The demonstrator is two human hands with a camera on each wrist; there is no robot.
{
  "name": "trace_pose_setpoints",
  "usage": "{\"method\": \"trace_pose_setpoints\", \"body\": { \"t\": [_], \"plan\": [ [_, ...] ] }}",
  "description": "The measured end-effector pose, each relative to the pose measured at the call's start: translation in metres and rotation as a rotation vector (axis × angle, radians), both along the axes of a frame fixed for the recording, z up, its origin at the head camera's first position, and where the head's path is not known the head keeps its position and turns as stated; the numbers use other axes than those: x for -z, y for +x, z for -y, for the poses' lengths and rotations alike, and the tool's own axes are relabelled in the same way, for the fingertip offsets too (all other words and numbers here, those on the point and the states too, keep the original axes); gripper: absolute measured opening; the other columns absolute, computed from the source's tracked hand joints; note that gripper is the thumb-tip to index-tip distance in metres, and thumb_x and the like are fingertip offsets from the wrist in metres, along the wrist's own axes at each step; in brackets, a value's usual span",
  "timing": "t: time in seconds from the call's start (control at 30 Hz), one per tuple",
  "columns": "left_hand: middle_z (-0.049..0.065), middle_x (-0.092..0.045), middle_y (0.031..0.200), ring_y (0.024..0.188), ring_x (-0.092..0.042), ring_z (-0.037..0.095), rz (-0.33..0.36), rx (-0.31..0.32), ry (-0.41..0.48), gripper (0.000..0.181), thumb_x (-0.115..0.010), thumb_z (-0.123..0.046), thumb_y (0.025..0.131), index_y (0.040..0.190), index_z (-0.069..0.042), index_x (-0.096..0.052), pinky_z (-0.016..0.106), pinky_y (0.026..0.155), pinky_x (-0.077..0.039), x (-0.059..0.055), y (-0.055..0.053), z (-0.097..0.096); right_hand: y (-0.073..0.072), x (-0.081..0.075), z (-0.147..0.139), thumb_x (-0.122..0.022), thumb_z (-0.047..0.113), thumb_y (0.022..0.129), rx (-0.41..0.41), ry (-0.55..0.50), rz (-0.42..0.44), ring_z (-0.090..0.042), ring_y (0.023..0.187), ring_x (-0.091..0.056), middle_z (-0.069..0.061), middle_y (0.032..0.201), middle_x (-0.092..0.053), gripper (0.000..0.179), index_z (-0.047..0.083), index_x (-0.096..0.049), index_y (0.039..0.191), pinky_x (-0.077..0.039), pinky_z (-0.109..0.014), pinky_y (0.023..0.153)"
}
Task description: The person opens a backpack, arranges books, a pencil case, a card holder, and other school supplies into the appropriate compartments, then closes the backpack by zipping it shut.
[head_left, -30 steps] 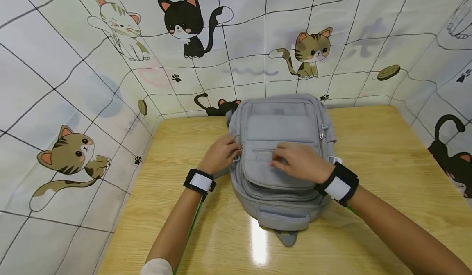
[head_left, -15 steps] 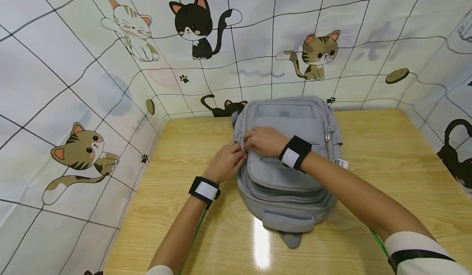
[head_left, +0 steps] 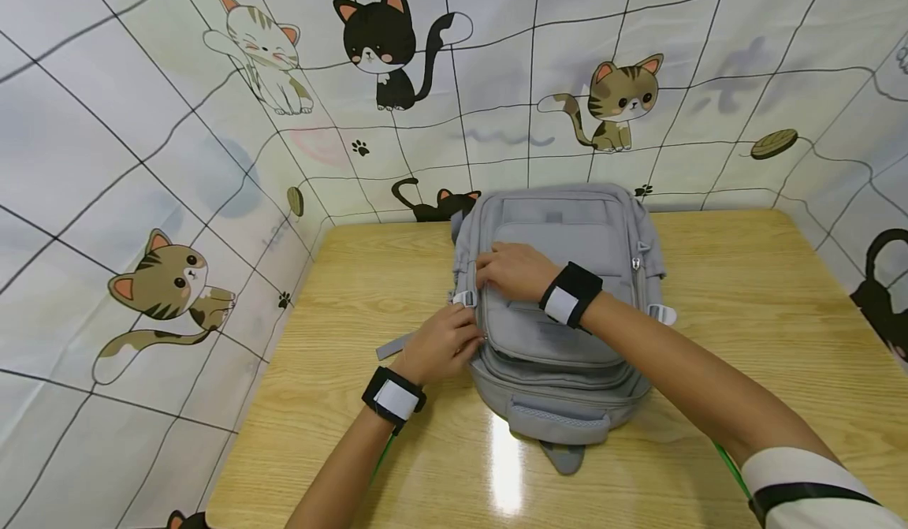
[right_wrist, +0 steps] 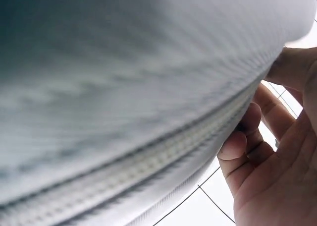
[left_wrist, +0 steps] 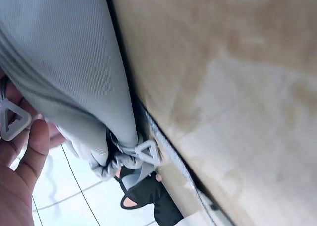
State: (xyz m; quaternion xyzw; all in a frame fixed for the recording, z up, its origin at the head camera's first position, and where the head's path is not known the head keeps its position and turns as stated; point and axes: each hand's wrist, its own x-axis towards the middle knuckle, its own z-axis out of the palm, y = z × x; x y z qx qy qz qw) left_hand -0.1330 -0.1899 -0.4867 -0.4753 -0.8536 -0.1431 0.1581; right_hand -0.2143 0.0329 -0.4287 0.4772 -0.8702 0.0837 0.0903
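A grey backpack [head_left: 560, 332] lies on the wooden table, its front panel facing up. My left hand [head_left: 440, 344] is at the bag's left side, low on the zipper line. In the left wrist view, its thumb and fingers pinch a white triangular zipper pull [left_wrist: 14, 121]. Farther up the same edge, my right hand [head_left: 516, 271] grips the front panel's left edge with curled fingers. The right wrist view shows the zipper teeth [right_wrist: 129, 174] running along the fabric towards those fingers, whose tips are partly hidden by the bag.
A loose grey strap [head_left: 393, 346] sticks out left of the bag on the table [head_left: 340, 277]. White buckles [head_left: 663, 314] sit at the bag's sides. A carry handle [head_left: 559, 420] is at its near end. A cat-print wall cloth [head_left: 496, 80] stands behind.
My right hand has crossed over the bag from its middle to the left edge and grips there. My left hand has slid nearer along that edge.
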Motion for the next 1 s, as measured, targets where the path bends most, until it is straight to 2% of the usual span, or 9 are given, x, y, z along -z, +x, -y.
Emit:
{"method": "trace_pose_setpoints", "body": {
  "t": [0.13,0.3,0.43,0.53,0.67,0.73,0.83,0.93,1.0],
  "plan": [
    [0.0,-0.067,0.098,0.091,-0.058,0.018,-0.003,0.021,-0.003,0.011,-0.071,-0.017,0.101,0.097,-0.012,-0.079,0.035,0.09,-0.05,0.002,0.006,-0.005,0.002,-0.003,-0.002,-0.073,0.004,0.098,0.006,0.011,-0.002,-0.025,0.08,-0.056,-0.005,0.11,-0.077,0.016,0.015,-0.085,0.1,-0.051,-0.039,0.074],
    [-0.002,-0.068,0.093,0.088,-0.058,0.017,0.051,-0.037,0.035,0.009,-0.075,-0.019,0.098,0.09,-0.015,-0.077,0.034,0.084,-0.049,0.0,0.007,-0.005,0.014,-0.009,-0.004,-0.074,0.002,0.097,0.026,-0.008,0.02,-0.026,0.091,-0.064,-0.007,0.113,-0.073,0.016,0.013,-0.082,0.105,-0.057,-0.04,0.079],
    [-0.004,-0.066,0.089,0.084,-0.055,0.015,0.152,-0.046,0.088,0.013,-0.08,-0.019,0.095,0.084,-0.017,-0.073,0.031,0.078,-0.047,-0.008,0.01,0.001,0.043,-0.011,-0.004,-0.076,0.008,0.094,0.014,-0.026,0.084,-0.016,0.079,-0.065,-0.002,0.098,-0.071,0.013,0.014,-0.081,0.106,-0.057,-0.035,0.068],
    [-0.005,-0.066,0.089,0.086,-0.055,0.013,0.26,-0.005,0.122,0.01,-0.078,-0.017,0.095,0.086,-0.018,-0.074,0.028,0.079,-0.048,-0.012,0.012,0.006,0.068,-0.009,-0.005,-0.081,0.017,0.091,-0.01,-0.002,0.105,-0.01,0.065,-0.06,0.005,0.081,-0.069,0.01,0.018,-0.078,0.101,-0.052,-0.032,0.058],
    [-0.004,-0.069,0.094,0.093,-0.059,0.014,0.425,0.036,0.185,0.012,-0.072,-0.01,0.098,0.089,-0.015,-0.077,0.031,0.085,-0.051,-0.016,0.009,0.016,0.092,0.003,-0.002,-0.085,0.025,0.088,-0.047,0.048,-0.019,-0.011,0.054,-0.056,0.006,0.07,-0.066,0.015,0.022,-0.076,0.099,-0.043,-0.03,0.047],
    [-0.002,-0.07,0.094,0.093,-0.06,0.016,0.473,0.006,0.219,0.014,-0.07,-0.007,0.098,0.088,-0.013,-0.077,0.035,0.087,-0.053,-0.018,0.006,0.019,0.098,0.01,0.001,-0.083,0.025,0.09,-0.062,0.07,-0.141,-0.012,0.049,-0.054,0.005,0.068,-0.065,0.012,0.025,-0.077,0.1,-0.04,-0.03,0.043],
    [-0.002,-0.068,0.091,0.087,-0.061,0.017,0.46,-0.114,0.206,0.014,-0.068,-0.012,0.1,0.089,-0.013,-0.076,0.034,0.08,-0.054,-0.021,0.0,0.014,0.103,0.019,0.003,-0.08,0.023,0.094,-0.074,0.094,-0.25,-0.013,0.046,-0.052,0.005,0.066,-0.064,0.005,0.027,-0.079,0.096,-0.037,-0.03,0.041],
    [-0.003,-0.065,0.084,0.077,-0.06,0.012,0.441,-0.238,0.135,0.025,-0.066,-0.029,0.105,0.087,-0.016,-0.076,0.028,0.069,-0.051,-0.023,-0.009,-0.004,0.106,0.023,0.002,-0.079,0.021,0.096,-0.094,0.105,-0.25,-0.012,0.048,-0.054,0.006,0.068,-0.065,0.011,0.026,-0.077,0.086,-0.038,-0.029,0.042],
    [-0.004,-0.063,0.073,0.067,-0.057,0.01,0.47,-0.297,0.083,0.039,-0.065,-0.041,0.106,0.077,-0.016,-0.073,0.025,0.06,-0.047,-0.024,-0.014,-0.017,0.107,0.024,0.001,-0.078,0.02,0.097,-0.107,0.117,-0.21,-0.012,0.051,-0.056,0.007,0.072,-0.066,0.014,0.024,-0.076,0.084,-0.039,-0.027,0.043]
  ]
}}
